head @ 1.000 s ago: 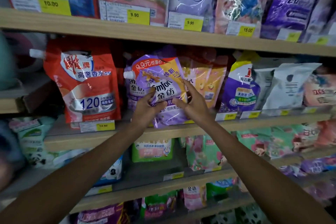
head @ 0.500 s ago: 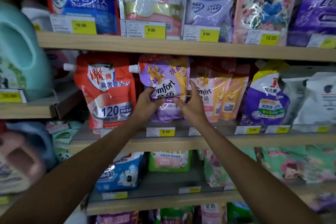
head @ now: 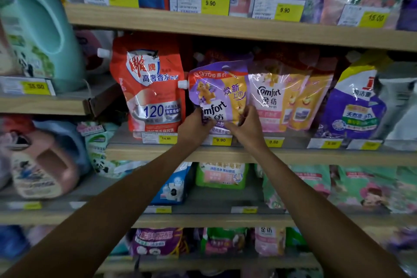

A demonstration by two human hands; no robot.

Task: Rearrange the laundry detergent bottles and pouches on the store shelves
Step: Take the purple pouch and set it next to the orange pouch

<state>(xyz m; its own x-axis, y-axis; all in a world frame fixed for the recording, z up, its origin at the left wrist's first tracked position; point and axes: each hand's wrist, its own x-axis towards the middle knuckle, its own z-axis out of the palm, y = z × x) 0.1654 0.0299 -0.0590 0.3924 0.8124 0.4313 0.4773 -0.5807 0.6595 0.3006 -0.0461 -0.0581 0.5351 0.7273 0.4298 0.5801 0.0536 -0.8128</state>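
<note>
1. Wooden store shelves (head: 316,156) fill the frame in stacked rows, crowded with detergent pouches and bottles behind yellow price tags.
2. A tall red pouch (head: 149,88) stands left of centre on the middle row. A pink Comfort pouch (head: 268,97) stands right of centre.
3. Between them, at the centre of the frame, the purple Comfort pouch (head: 220,92) is upright near the shelf's front edge, overlapping the pink one in view. It looks soft, so if released before its base sits flat it could slump forward off the shelf or tip a neighbour. It is glossy purple and yellow, with an orange banner and a cartoon bear.
4. The left hand (head: 193,127) and right hand (head: 246,126) pinch its lower part, one at each side, fingers curled onto the front.
5. A small white spout (head: 183,84) juts from the pouch's upper left.
</note>
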